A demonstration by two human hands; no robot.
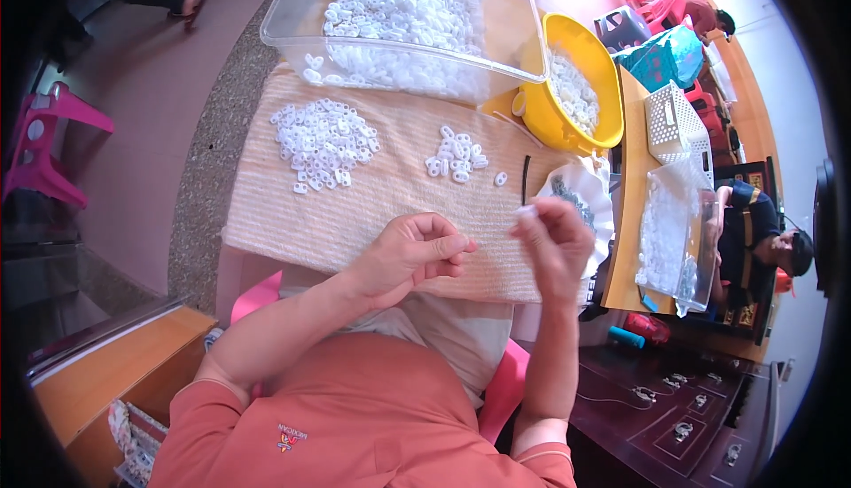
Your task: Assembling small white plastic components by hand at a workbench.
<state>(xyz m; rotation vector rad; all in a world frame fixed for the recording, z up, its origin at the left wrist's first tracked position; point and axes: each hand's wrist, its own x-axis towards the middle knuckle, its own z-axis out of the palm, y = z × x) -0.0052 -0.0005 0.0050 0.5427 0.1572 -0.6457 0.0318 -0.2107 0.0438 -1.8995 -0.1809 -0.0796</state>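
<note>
My left hand [409, 250] is above the near part of the cloth-covered table [328, 218], thumb and forefinger pinched together. Whatever may be between those fingertips is too small to make out. To its right, my raised right hand [560, 238] pinches a small white plastic piece [525, 211] between thumb and fingers. Beyond the hands lie a large pile of white oval plastic pieces with holes [324, 144] and a smaller pile of similar pieces [456, 154]. A single white piece [501, 179] lies apart, beside a thin black strip [526, 178].
A clear plastic bin [292, 31] of white pieces stands at the back. Right of it is a yellow basin [612, 89] with more pieces. A white frilled bag [603, 213] holds small grey parts. Another person [753, 231] sits at the right, near a clear tray [705, 262].
</note>
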